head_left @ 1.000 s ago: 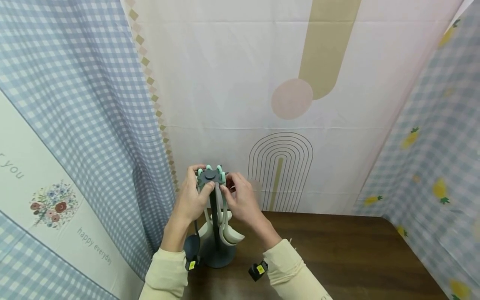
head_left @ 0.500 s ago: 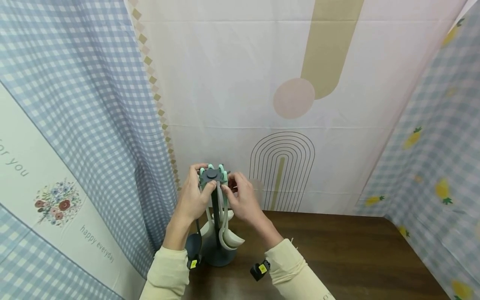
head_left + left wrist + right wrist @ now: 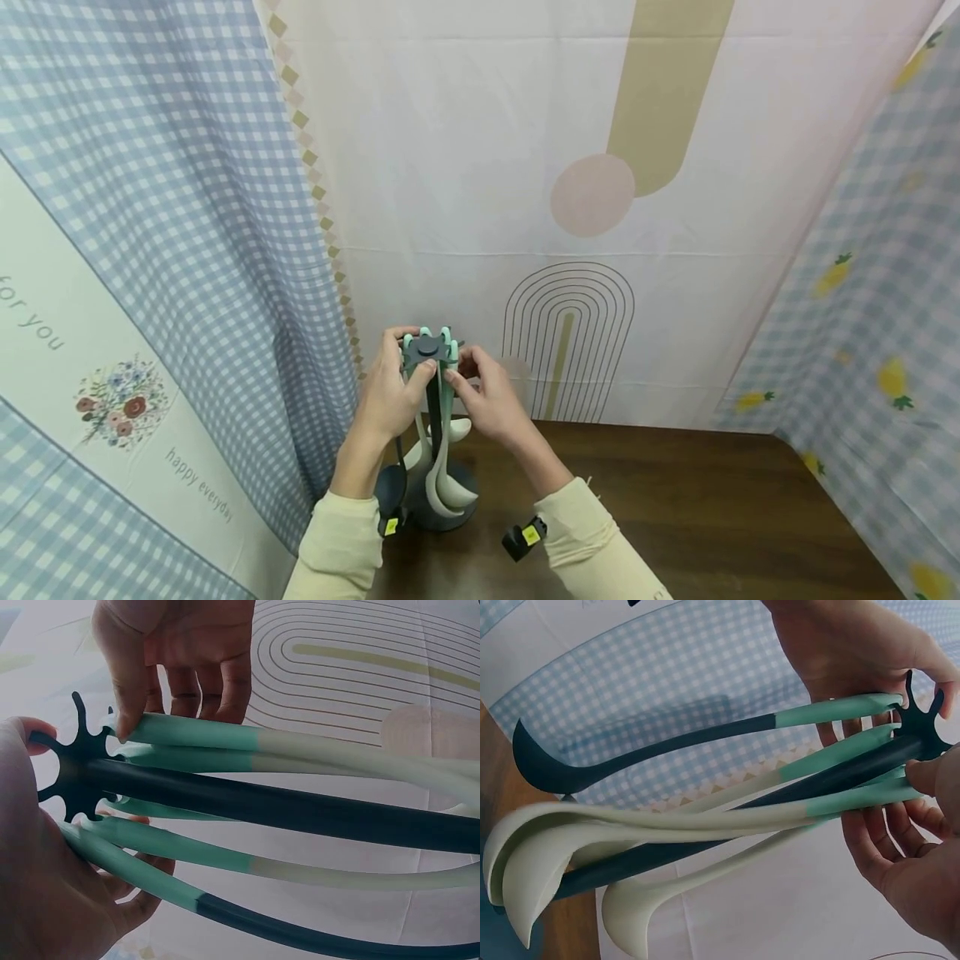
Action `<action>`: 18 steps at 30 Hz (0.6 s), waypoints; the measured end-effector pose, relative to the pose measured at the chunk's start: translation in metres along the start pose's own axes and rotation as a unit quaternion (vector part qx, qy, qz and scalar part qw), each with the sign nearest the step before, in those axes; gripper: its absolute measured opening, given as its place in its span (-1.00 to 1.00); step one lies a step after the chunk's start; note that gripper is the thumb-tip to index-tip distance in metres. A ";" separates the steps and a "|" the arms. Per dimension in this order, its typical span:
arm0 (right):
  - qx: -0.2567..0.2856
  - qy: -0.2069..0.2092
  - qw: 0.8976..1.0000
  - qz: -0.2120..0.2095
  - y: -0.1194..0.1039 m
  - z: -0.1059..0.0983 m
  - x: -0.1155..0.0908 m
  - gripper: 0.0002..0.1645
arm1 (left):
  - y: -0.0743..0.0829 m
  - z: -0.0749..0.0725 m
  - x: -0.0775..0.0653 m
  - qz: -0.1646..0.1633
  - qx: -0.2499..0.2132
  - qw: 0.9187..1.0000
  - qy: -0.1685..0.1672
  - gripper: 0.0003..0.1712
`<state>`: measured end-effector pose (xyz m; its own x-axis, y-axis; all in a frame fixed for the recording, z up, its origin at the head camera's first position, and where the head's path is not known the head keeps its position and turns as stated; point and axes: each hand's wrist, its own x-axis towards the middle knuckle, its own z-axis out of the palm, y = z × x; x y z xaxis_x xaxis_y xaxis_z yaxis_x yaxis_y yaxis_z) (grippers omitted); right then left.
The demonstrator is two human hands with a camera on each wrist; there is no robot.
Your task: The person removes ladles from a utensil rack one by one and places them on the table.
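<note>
A dark utensil stand (image 3: 428,346) with a hooked top rises from a round base. My left hand (image 3: 381,402) grips its top, thumb on the front of the rim and fingers around the far left side. My right hand (image 3: 491,402) pinches the green upper handle of a cream ladle (image 3: 536,881) close to the hooks. That ladle overlaps another cream utensil, so I cannot tell its hook. A dark ladle (image 3: 562,769) hangs on the left, under my left hand. In the left wrist view, several green handles (image 3: 199,733) run along the dark pole (image 3: 315,812).
The stand is on a brown wooden table (image 3: 660,500). Behind it hangs a pale patterned cloth (image 3: 480,167). Blue checked curtains (image 3: 180,183) close in the left side, and a pineapple-print one (image 3: 862,333) is on the right.
The cream ladle in my right hand has shifted left, its bowl now in front of the pole and beside another bowl. Both hands stay at the stand's top. The head view has turned slightly left.
</note>
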<state>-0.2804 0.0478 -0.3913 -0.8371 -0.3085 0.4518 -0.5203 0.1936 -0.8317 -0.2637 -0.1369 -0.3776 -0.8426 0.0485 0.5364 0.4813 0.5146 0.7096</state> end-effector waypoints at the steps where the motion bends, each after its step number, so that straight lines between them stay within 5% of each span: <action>1: -0.004 0.000 1.000 -0.003 0.000 0.000 0.000 -0.81 | 0.000 0.000 0.000 0.000 0.000 1.000 0.001 -0.31; 18: -0.119 0.046 0.991 -0.042 -0.001 -0.001 -0.004 -0.84 | -0.001 0.002 0.000 0.007 -0.012 1.000 0.006 -0.27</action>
<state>-0.2766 0.0493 -0.3918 -0.7957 -0.2480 0.5526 -0.6042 0.3886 -0.6956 -0.2645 -0.1354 -0.3792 -0.8327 0.0458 0.5518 0.4991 0.4937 0.7122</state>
